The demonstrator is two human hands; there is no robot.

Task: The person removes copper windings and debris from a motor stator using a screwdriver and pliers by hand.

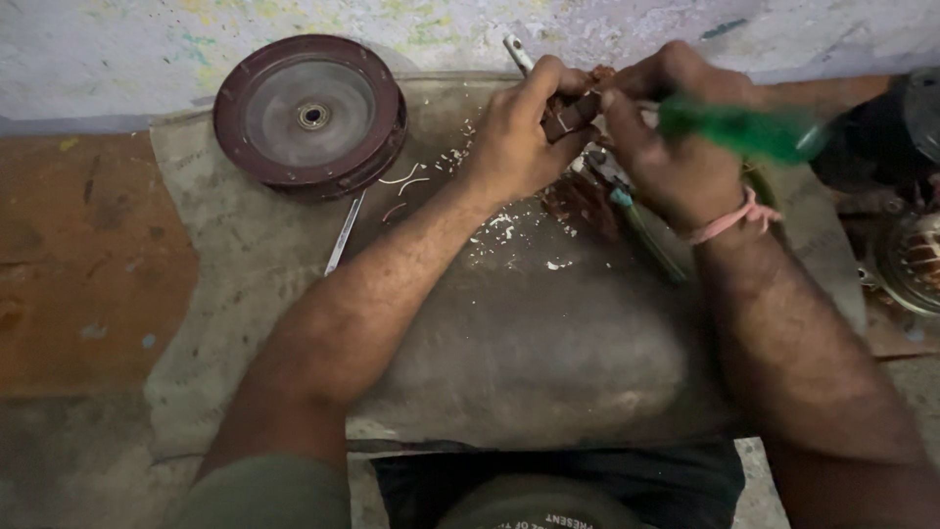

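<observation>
My left hand (517, 137) is closed around a small part wound with copper-coloured wire (578, 106), held above a grey cloth-covered pad (509, 343). A metal shaft (516, 51) sticks out past the left fingers. My right hand (676, 147) grips a tool with a blurred green handle (744, 132) and presses its tip against the wound part. A pink string band (729, 220) circles the right wrist. More copper winding (583, 201) lies under the hands.
A dark red round cover with a centre bearing (311, 113) lies at the back left of the pad. A thin metal rod (345, 233) rests beside it. White scraps (504, 230) dot the pad. Motor parts (906, 245) sit at the right edge.
</observation>
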